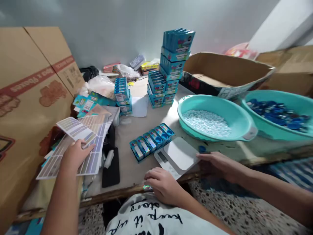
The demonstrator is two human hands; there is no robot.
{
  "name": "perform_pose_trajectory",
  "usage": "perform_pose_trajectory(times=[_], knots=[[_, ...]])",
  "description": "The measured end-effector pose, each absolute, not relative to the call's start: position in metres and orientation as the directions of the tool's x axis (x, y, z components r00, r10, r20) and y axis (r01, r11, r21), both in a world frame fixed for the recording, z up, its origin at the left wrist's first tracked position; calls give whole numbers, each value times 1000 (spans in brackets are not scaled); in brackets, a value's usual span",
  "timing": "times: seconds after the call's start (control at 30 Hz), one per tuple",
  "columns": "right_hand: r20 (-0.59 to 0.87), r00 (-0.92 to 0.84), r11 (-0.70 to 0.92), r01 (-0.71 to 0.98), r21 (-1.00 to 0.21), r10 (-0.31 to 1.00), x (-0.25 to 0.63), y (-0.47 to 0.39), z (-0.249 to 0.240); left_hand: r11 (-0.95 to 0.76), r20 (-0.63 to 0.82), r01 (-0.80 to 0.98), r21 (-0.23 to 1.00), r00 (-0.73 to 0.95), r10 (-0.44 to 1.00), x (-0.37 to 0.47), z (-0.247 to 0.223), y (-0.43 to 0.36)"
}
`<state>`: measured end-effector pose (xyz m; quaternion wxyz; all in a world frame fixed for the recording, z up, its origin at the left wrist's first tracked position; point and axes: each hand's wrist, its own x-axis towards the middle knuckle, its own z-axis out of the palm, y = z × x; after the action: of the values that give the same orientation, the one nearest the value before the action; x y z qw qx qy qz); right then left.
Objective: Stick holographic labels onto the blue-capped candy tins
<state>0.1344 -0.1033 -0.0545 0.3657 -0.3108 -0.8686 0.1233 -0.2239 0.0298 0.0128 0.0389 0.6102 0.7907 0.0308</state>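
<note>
My left hand (76, 156) lies over a pile of printed label sheets (91, 161), its thumb and fingers closed at the lower edge of a smaller label sheet (75, 130). By the table's front edge is my right hand (163, 184), fingers curled, with a small shiny sticker (147, 187) at the fingertips. Just beyond it lies a row of blue candy packs (151, 140), some with round blue tins showing. Right of these sits a white kitchen scale (181, 151) with a bare platform. Another person's hand (217, 164) touches the scale's right edge.
Stacked blue boxes (172, 68) stand at the back, with a shorter stack (122, 94) to the left. A turquoise tub (241, 125) holds pale candies; another tub (276, 132) holds blue tins. A cardboard box (34, 85) borders the left; a black phone-like slab (111, 173) lies mid-left.
</note>
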Motion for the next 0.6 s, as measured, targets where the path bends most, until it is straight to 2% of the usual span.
perform_pose_trajectory(times=[0.1, 0.27, 0.47, 0.6], knots=[[550, -522, 758, 481, -441, 651, 138, -109, -49, 248, -18, 959, 138, -248, 969, -226, 2, 15], [556, -462, 721, 491, -488, 691, 139, -113, -46, 275, 41, 915, 295, -299, 953, -207, 0, -14], [555, -535, 771, 442, -459, 637, 133, -105, -52, 382, 119, 857, 346, -444, 888, -193, -1, -28], [562, -535, 770, 347, -535, 631, 124, -104, -48, 255, 256, 816, 518, -433, 864, -194, -12, -34]])
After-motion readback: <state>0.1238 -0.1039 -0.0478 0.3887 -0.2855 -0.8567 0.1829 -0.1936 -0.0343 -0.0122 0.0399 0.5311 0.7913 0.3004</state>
